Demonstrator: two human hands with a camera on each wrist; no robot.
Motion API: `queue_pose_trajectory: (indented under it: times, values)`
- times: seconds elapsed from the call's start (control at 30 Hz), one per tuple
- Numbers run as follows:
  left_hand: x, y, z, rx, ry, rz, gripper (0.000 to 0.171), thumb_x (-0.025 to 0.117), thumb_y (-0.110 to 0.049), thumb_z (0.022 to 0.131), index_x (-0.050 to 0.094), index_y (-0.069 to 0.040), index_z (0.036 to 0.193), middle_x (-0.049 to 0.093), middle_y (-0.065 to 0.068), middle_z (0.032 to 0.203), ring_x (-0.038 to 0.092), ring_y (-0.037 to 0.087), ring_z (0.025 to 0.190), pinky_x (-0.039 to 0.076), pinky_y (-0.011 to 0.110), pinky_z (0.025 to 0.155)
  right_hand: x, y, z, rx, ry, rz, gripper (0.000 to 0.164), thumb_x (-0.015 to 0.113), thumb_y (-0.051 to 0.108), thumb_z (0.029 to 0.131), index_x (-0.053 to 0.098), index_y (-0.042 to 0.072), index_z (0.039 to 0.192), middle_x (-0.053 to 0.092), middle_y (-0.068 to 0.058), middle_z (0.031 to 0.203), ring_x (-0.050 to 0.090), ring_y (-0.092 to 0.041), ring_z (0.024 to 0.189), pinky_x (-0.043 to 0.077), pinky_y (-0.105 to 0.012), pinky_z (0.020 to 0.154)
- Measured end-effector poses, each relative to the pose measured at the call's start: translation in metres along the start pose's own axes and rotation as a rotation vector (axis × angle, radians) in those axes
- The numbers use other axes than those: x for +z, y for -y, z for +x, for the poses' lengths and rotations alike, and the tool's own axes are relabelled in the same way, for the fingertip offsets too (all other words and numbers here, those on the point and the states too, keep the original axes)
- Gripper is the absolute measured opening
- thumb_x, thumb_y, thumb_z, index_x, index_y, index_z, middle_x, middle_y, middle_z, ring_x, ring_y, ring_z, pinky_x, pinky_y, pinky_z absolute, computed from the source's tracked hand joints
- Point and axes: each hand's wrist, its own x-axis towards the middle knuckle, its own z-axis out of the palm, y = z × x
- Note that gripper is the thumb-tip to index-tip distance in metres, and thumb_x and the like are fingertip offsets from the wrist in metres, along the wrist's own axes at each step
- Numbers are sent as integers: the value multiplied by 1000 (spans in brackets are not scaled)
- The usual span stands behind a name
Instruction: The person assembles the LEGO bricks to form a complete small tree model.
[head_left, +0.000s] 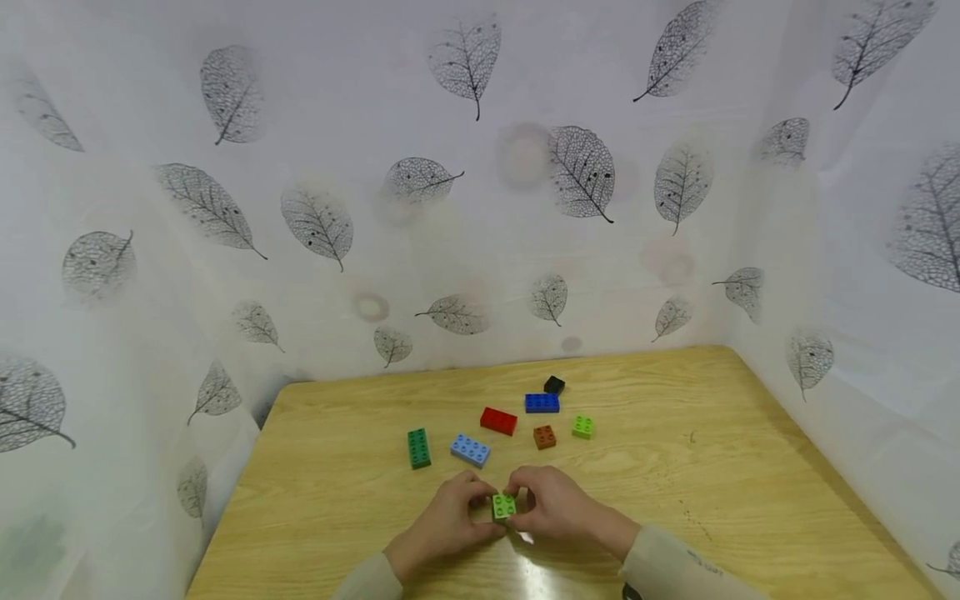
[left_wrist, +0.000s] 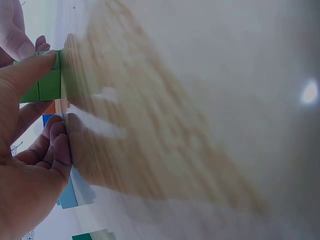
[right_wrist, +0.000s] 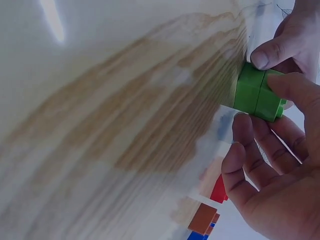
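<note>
Green brick pair, pinched by left fingers and right fingers; seven bricks beyond.

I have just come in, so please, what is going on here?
A person's left hand and right hand hold a pair of lime-green toy bricks, apparently stacked. Beyond the hands, on the wooden table, lie a dark green brick, a light blue brick, a red brick, a brown brick, a blue brick, a black brick and another lime-green brick; neither hand touches these.
</note>
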Motion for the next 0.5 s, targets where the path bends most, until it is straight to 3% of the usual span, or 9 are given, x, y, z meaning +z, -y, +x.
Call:
queue_pose_trajectory:
  times: [0.17, 0.33, 0.5]
  values:
    - [0, -1, 0, 8, 3, -11, 35, 88, -38, 86, 78, -20, 114, 63, -7, 98, 55, 4, 91, 46, 21, 81, 0, -1, -3, -20, -20, 39, 23, 86, 24, 87, 73, 20, 105, 68, 14, 95, 59, -1, 75, 48, -21, 65]
    - [0, -2, -1, 16, -12, -18, 33, 87, -39, 87, 78, -21, 113, 65, -5, 98, 56, 5, 91, 46, 21, 81, 1, -3, -3, 4, -8, 67, 22, 85, 24, 87, 72, 23, 106, 68, 15, 96, 60, -2, 77, 49, -21, 67]
    - [-1, -4, -2, -6, -15, -39, 28, 87, -39, 87, 78, -22, 107, 66, -6, 97, 57, 5, 90, 46, 22, 82, 4, -1, -4, 37, 8, 161, 23, 84, 19, 88, 71, 21, 108, 69, 10, 98, 61, -4, 80, 51, -22, 69]
